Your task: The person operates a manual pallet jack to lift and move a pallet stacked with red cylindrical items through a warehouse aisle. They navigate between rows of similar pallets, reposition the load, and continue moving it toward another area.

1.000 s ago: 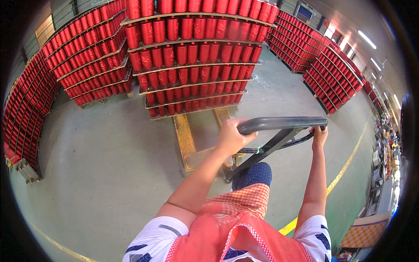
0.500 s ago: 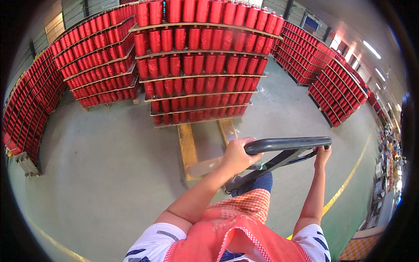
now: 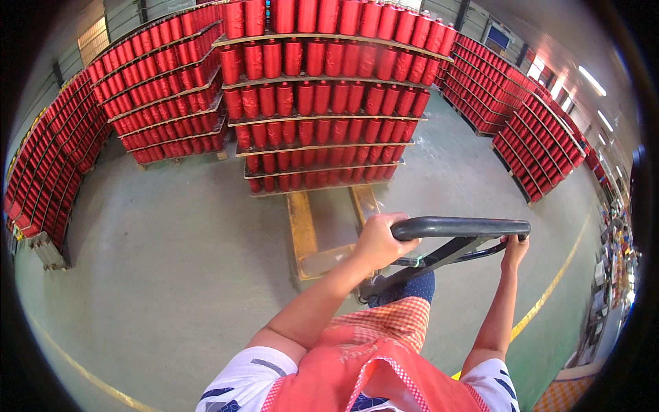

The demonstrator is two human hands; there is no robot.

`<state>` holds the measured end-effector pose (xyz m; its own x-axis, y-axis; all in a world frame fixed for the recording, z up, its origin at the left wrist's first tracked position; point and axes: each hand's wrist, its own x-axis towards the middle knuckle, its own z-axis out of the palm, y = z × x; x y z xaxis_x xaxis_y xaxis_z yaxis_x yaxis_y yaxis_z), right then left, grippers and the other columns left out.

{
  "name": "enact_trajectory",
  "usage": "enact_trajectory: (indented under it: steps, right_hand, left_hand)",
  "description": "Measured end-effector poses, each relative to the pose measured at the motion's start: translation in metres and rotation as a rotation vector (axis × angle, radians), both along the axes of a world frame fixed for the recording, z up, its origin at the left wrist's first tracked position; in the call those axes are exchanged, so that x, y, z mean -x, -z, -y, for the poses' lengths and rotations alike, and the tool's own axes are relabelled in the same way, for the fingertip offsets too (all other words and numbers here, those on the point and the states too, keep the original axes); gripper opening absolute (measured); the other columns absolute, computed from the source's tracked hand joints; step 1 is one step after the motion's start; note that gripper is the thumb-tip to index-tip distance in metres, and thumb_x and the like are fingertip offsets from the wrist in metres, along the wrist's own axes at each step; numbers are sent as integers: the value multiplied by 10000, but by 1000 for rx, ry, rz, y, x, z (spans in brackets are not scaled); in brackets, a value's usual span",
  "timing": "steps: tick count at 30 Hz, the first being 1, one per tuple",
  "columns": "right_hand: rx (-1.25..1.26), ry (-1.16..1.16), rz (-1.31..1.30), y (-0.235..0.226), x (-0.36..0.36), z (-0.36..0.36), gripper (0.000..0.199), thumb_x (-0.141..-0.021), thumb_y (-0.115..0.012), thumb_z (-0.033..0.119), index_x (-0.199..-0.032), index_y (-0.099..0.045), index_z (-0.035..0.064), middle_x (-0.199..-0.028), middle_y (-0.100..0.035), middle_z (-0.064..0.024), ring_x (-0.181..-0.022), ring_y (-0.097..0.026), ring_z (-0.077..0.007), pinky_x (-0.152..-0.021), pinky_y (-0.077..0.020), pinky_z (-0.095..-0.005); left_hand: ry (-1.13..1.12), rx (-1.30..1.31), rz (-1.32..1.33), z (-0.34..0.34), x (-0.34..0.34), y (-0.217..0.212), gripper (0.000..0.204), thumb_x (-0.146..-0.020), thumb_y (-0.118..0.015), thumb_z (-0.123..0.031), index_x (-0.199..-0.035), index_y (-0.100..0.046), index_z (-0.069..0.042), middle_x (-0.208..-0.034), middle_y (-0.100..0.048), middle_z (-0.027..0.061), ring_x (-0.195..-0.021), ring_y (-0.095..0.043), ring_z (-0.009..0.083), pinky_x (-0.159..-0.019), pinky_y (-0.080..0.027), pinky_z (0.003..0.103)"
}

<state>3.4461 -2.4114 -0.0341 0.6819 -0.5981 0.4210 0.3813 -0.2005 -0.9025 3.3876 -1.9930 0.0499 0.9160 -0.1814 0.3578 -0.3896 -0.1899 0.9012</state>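
Note:
My left hand [image 3: 379,242] is wrapped round the left side of a black looped handle [image 3: 467,227]. At the handle's right end my right hand [image 3: 514,251] is closed round the bar. The handle belongs to a pallet jack whose yellow forks [image 3: 303,230] point away from me. Their far ends run up to the bottom of a tall tiered stack of shiny red cylinders [image 3: 329,98], narrow-necked like bottles, and disappear there. Thin boards [image 3: 329,125] separate the stack's layers. The jack's wheels are mostly hidden by my leg and left arm.
More stacks of red cylinders stand at the left [image 3: 165,89], far left [image 3: 51,165] and right [image 3: 539,151]. Yellow lines [image 3: 549,292] mark the grey-green floor [image 3: 178,275]. Mixed clutter [image 3: 614,254] lines the right edge.
The view has shifted slightly, so the stacks and handle appear a little farther right. Both hands keep their hold on the handle; the forks stay at the stack's base.

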Motion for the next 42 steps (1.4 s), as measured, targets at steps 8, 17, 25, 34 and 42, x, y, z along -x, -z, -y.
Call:
enact_trajectory:
  steps: [8, 17, 25, 34, 42]
  right_hand:
    - [95, 56, -37, 0, 4, -3, 63, -896, -570, 100, -863, -566, 47, -678, -536, -7, -587, -502, -98, -542, -421, -255]
    - [43, 74, -17, 11, 12, 17, 211, -972, -591, 230, -844, -528, 75, -631, -484, 2, -540, -487, -102, -489, -404, -266]
    - [86, 152, -23, 5, 30, 17, 214, -974, -584, 218, -836, -553, 57, -646, -504, -10, -545, -500, -116, -512, -428, -283]
    - [85, 201, -4, 6, 79, -8, 126, -966, -545, 115, -861, -552, 46, -670, -519, -21, -590, -501, -118, -561, -430, -279]
    - [97, 219, 27, 26, 138, -22, 95, -947, -537, 64, -860, -566, 39, -699, -540, -10, -619, -482, -111, -594, -412, -264]
  left_hand:
    - [20, 80, 66, -9, -3, 4, 260, -703, -748, -184, -900, -702, -21, -805, -675, 189, -767, -664, 327, -704, -501, 380]
    - [22, 91, 156, -27, -4, 9, 255, -647, -738, -191, -804, -666, -3, -748, -642, 206, -733, -630, 384, -670, -490, 422]
    - [82, 97, 152, -41, 0, 6, 231, -650, -731, -197, -773, -649, -20, -710, -627, 197, -686, -612, 383, -632, -472, 429]
    - [103, 55, 173, -66, 10, -4, 267, -648, -753, -211, -790, -641, -15, -699, -615, 195, -673, -600, 383, -627, -464, 423]
    - [162, 1, 166, -88, 42, -7, 322, -637, -780, -212, -818, -616, -2, -736, -619, 201, -705, -597, 387, -631, -460, 416]
